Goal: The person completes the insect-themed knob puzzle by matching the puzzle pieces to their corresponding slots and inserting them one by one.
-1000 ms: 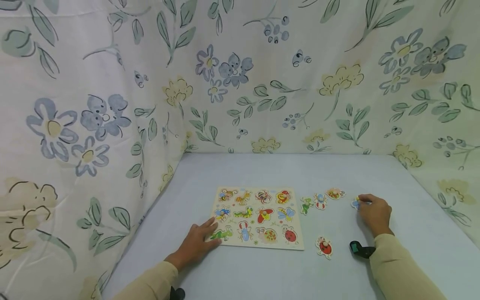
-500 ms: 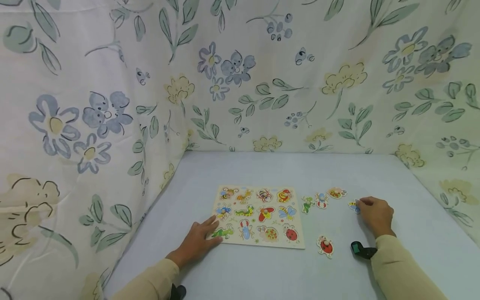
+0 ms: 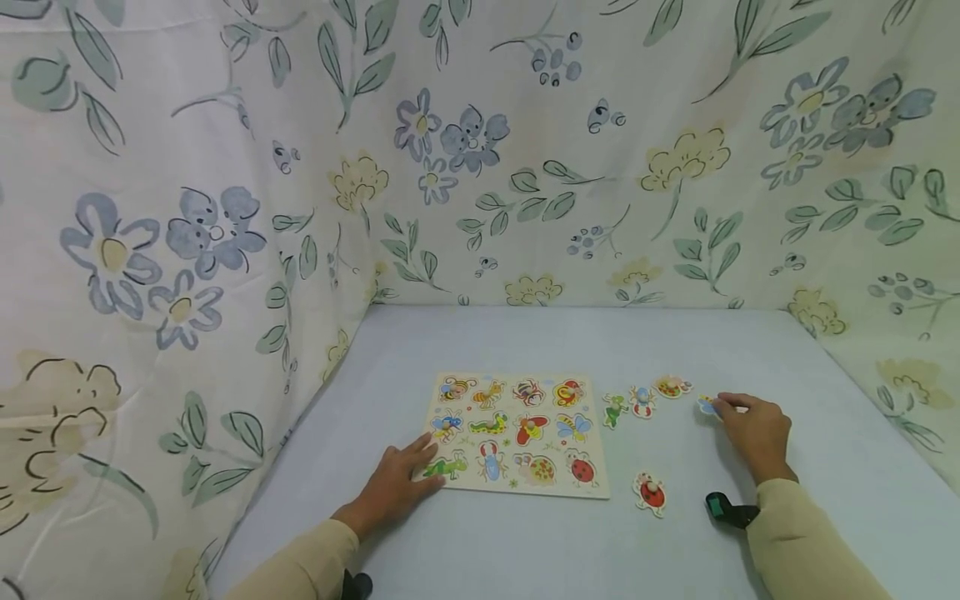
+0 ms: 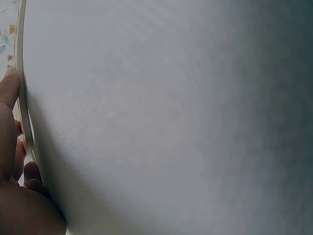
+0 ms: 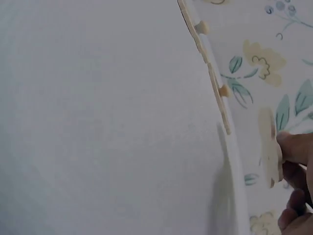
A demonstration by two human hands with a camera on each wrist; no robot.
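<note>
My right hand (image 3: pixel 757 429) pinches a small blue-and-yellow insect puzzle piece (image 3: pixel 707 406) between thumb and fingers, at the right of the table. The right wrist view shows that piece (image 5: pixel 270 147) tilted and clear of the tabletop, its plain wooden back visible. My left hand (image 3: pixel 397 483) rests with extended fingers on the lower left edge of the insect puzzle board (image 3: pixel 480 493). In the left wrist view the left thumb (image 4: pixel 9 88) lies against the board's edge. Insect pictures fill the board in rows; whether each is a piece or a printed recess is hard to tell.
Right of the board lie a green insect piece (image 3: pixel 614 410), a blue-and-red beetle piece (image 3: pixel 642 402) and a snail piece (image 3: pixel 671 387). A ladybird piece (image 3: pixel 650 494) with a knob lies closer to me. A floral curtain (image 3: pixel 540 208) encloses the white table (image 3: pixel 525 342).
The piece in my right hand has tilted, with its face showing less than half a second ago. That hand has shifted slightly right. My left hand keeps its place on the board.
</note>
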